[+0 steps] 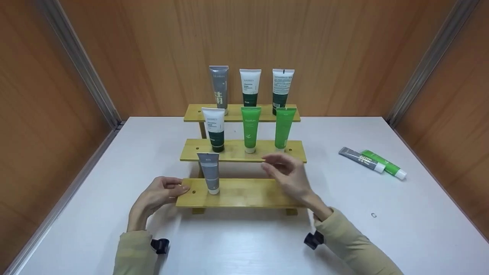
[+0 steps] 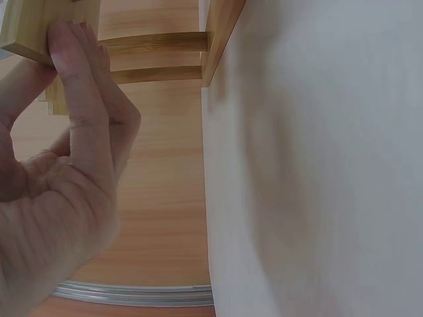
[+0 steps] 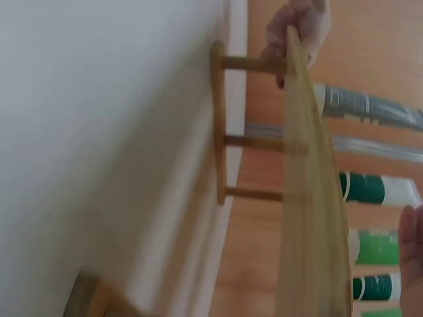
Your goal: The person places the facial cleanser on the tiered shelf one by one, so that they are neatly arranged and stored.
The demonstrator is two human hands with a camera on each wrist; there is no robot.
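A three-tier wooden rack (image 1: 248, 193) stands on the white table. My left hand (image 1: 160, 194) pinches the left end of its lowest shelf, thumb on top and fingers beneath; the left wrist view shows this hand (image 2: 73, 132) at the board's corner. Nothing is held in my right hand (image 1: 288, 175), whose fingers bend loosely above the right part of that shelf. Just behind it, on the middle shelf, is a green tube (image 1: 284, 128). A grey tube (image 1: 209, 172) stands cap-down at the lowest shelf's left. In the right wrist view, my right fingers (image 3: 411, 247) show at the edge.
The middle shelf also bears a white-and-dark-green tube (image 1: 216, 128) and another green tube (image 1: 250, 128). Several tubes, including a grey one (image 1: 219, 86), line the top shelf. At right on the table lie a grey tube (image 1: 359, 158) and a green tube (image 1: 387, 166), near a small ring (image 1: 373, 215).
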